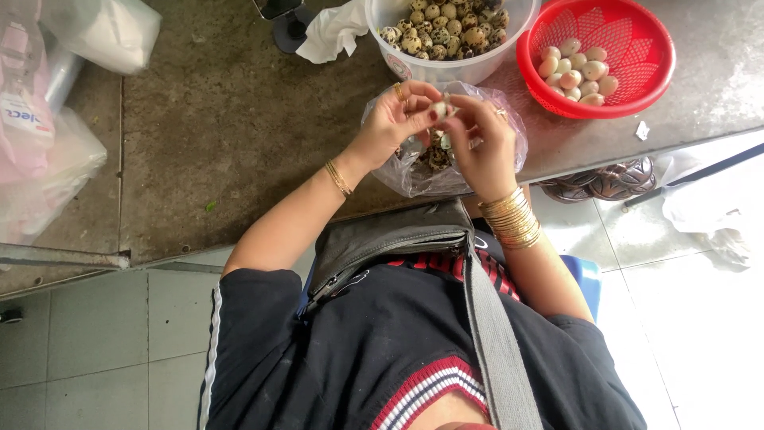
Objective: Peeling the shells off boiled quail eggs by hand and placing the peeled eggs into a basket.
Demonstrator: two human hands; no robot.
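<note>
Both hands meet over a rough grey-brown concrete counter [223,135], worn and stained, its near edge running just below the wrists. The left hand [394,119] and the right hand [481,139] together pinch a small speckled quail egg [438,108], fingertips of both closed narrowly around it from either side; the egg sits between the thumbs and forefingers, lifted off the surface. Directly beneath the fingers lies a crumpled clear plastic bag [398,171] holding bits of speckled shell. Just beyond the fingertips stands a white round plastic tub [469,70] heaped with unpeeled speckled eggs. Beyond and to the right of the right hand's fingers sits a red perforated plastic basket [629,91] holding pale peeled eggs [577,70]. A crumpled white tissue [330,36] lies beyond the left hand's fingers, beside the tub. Well away from the left fingers, at the counter's far end, rest soft translucent plastic bags [48,159]. Below the counter the floor is pale grey tile [95,342]; dark patterned sandals [601,181] lie under the counter edge, near the right wrist.
</note>
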